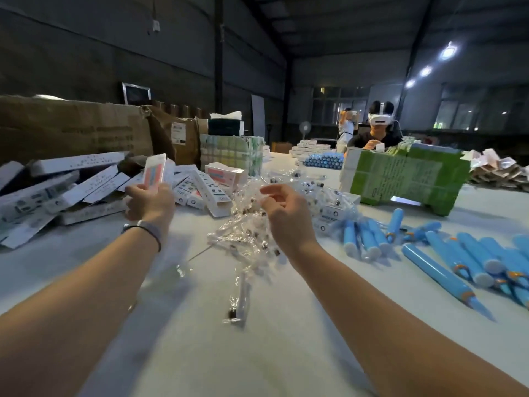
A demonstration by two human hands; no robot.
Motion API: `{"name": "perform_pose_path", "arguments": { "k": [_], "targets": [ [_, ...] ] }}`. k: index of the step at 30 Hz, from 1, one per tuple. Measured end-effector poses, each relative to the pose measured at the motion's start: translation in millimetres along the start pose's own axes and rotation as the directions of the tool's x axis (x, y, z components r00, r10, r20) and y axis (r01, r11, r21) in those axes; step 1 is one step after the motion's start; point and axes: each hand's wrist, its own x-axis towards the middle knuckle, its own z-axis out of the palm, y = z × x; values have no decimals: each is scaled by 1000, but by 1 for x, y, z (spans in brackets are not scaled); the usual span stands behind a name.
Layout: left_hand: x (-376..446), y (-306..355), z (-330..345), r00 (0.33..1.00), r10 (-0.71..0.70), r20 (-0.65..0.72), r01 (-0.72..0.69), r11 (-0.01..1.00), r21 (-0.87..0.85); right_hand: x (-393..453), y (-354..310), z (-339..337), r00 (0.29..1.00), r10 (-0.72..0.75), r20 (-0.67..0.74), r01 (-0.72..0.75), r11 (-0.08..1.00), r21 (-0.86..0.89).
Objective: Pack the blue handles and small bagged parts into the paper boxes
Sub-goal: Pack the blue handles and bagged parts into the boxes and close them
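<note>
Left hand (pixel 150 200) grips a narrow white paper box (pixel 154 171) upright, pink and blue print on its face, the writing too blurred to read; right hand (pixel 282 209) hangs with fingers loosely curled just above a crinkled heap of clear bagged parts (pixel 246 233). More white boxes (pixel 71 190) lie tumbled to the left on the white table (pixel 257 353). Smooth blue handles (pixel 458 259) lie in rows at right, near a green wrapped bundle (pixel 400 179)
</note>
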Motion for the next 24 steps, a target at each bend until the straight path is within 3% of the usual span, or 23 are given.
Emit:
{"name": "perform_pose_path", "arguments": {
  "k": [2,4,7,9,11,13,16,18,21,24],
  "targets": [
    [-37,28,-2,985,-99,139,142,927,-346,-2,0,-13,1000,9,-28,-9,1000,-5],
    [-82,51,-4,919,-96,382,297,807,-511,-9,0,-27,999,30,-45,-31,999,-31],
    [-157,74,-6,721,-23,692,512,690,-511,-24,5,-55,995,66,-81,-76,989,-130],
    [-208,78,-2,602,12,798,567,697,-439,-31,8,-85,990,64,-128,-100,949,-298],
    [-252,76,1,540,21,842,549,749,-371,-35,12,-125,983,93,-161,-168,812,-559],
    [-281,71,5,497,23,867,540,774,-330,-41,17,-167,969,177,-171,-243,584,-775],
    [-299,70,7,461,4,887,591,745,-310,-56,28,-215,930,261,-258,-340,350,-873],
    [-306,66,9,495,45,868,527,778,-341,-63,35,-233,906,311,-286,-357,203,-912],
    [-319,56,9,552,220,804,283,858,-428,-68,45,-245,867,390,-310,-394,155,-906],
    [-321,47,9,511,338,790,89,894,-440,-70,50,-247,865,417,-279,-383,190,-904]
  ]
}}
